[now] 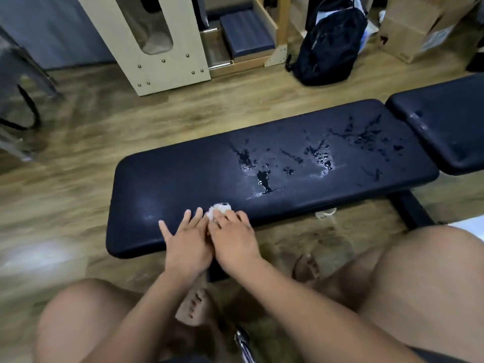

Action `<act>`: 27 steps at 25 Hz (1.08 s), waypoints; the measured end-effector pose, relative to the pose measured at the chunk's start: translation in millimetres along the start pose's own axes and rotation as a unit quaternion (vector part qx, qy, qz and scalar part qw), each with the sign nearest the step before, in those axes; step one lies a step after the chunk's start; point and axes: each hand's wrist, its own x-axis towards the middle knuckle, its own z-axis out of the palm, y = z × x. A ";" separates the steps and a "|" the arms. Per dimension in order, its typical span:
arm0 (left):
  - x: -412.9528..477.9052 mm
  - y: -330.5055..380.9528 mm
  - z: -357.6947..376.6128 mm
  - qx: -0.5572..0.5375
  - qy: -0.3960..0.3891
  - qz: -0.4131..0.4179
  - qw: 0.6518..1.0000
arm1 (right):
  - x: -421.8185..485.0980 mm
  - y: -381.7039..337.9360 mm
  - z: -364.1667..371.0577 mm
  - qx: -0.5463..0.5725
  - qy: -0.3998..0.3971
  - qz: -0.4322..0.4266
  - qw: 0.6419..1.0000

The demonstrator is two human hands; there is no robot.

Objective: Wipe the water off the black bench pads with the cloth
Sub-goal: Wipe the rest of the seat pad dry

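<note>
Two black bench pads: the long pad (183,174) and a second pad (445,121) off its far right end, with a narrow gap between them. One cloth (218,209), white and bunched into a small wad with no clear long axis. Two hands. The right hand (233,237) has its fingers curled over the cloth and holds it down on the long pad's near edge. The left hand (187,242) lies flat just left of that grip, fingers straight and spread, touching the right hand's side.

The long pad's long axis runs left to right across the person, its right end angled away. Water (264,176) sits in streaks and drops beyond and to the right of the grip, spreading toward the pad's right end; the pad left of the grip looks dry.

One dark backpack (332,45) and one cardboard box (419,30) stand far beyond the grip. No writing can be read.
</note>
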 end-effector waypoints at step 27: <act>28.1 -16.2 -21.0 -0.036 0.035 0.002 0.999 | -3.3 28.6 -19.8 0.019 0.008 0.152 0.988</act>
